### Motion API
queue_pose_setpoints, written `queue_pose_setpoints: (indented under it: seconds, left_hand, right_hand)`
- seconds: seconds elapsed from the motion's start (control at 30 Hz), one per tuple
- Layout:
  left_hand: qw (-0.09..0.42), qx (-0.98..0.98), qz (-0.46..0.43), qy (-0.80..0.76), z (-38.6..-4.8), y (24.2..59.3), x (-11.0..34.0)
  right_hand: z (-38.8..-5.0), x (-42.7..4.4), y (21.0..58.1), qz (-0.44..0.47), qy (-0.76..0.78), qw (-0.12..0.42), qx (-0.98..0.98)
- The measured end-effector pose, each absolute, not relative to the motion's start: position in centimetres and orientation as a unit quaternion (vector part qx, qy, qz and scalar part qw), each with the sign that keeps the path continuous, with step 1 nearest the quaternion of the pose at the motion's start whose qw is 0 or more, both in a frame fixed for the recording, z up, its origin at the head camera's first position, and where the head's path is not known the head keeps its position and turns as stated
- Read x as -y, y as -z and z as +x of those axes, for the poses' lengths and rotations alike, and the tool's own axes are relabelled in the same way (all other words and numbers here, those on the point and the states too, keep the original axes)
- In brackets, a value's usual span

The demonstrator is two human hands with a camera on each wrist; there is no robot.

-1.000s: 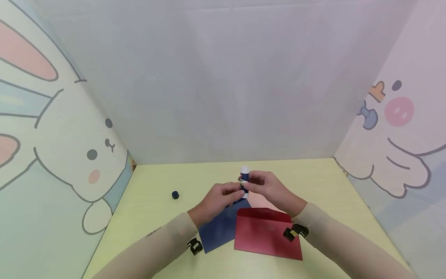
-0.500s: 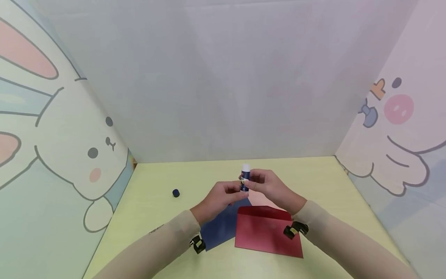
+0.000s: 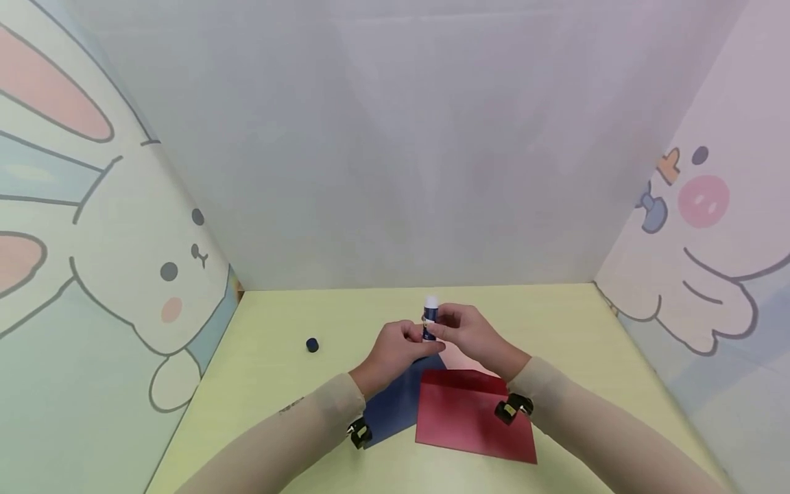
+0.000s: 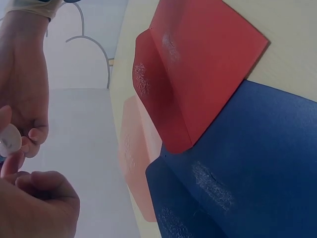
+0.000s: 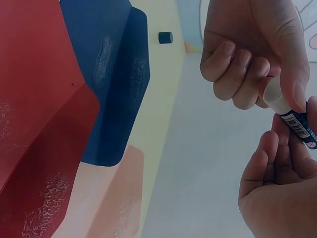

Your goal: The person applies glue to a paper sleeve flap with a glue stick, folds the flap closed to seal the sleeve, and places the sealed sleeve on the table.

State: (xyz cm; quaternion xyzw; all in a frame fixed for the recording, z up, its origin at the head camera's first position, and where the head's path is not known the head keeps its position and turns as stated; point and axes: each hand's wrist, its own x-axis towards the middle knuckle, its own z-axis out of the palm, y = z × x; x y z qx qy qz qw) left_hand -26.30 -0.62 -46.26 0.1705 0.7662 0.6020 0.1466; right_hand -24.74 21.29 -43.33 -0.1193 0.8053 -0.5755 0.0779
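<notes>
Both hands meet around an upright glue stick (image 3: 430,321) with a dark blue label and white ends, above the table's far middle. My right hand (image 3: 472,336) grips its labelled body between thumb and fingers. At the lower white end, my left hand (image 3: 395,353) pinches with thumb and curled fingers, as the right wrist view shows. Below the hands lie a red envelope (image 3: 475,418), a blue envelope (image 4: 257,148) and a pale pink envelope (image 5: 124,193), flaps unfolded. Whitish, crinkled smears mark the flaps and bodies of the red and blue ones.
A small dark blue cap (image 3: 312,345) stands on the pale yellow table (image 3: 265,384), left of the hands. A plain grey-white wall (image 3: 395,171) rises behind. Cartoon-printed panels (image 3: 123,274) flank both sides.
The left thumb has swung across beneath the glue stick's lower end, and the left fingers have curled more. The glue stick stays upright in the right hand; envelopes and cap stay put.
</notes>
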Motion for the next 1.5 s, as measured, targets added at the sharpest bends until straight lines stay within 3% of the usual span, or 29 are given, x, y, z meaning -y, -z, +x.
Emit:
queue_pose_setpoints:
  seconds: [0.33,0.6,0.73,1.0,1.33,1.5]
  left_hand:
    - [0.149,-0.761,0.187,-0.604,-26.4,46.5,1.2]
    - [0.273,-0.743,0.228,-0.567,-27.4,45.8,2.7]
    - [0.290,-0.737,0.256,-0.554,-27.8,45.7,3.2]
    - [0.265,-0.739,0.255,-0.564,-27.7,45.9,2.9]
    - [0.165,-0.781,0.198,-0.569,-27.0,45.4,1.7]
    - [0.139,-0.790,0.196,-0.565,-26.7,45.5,1.1]
  right_hand:
    - [-24.8,-21.7,43.7,-0.112,0.569,0.076,-0.811]
    - [-25.0,-21.7,43.4,-0.132,0.582,0.084,-0.798]
    - [-25.1,-21.8,43.3,-0.129,0.584,0.086,-0.797]
    - [-24.9,-21.8,43.4,-0.122,0.581,0.099,-0.798]
    - [-24.8,-21.3,43.3,-0.123,0.586,0.097,-0.795]
    - [-24.8,-21.0,43.4,-0.119,0.587,0.094,-0.795]
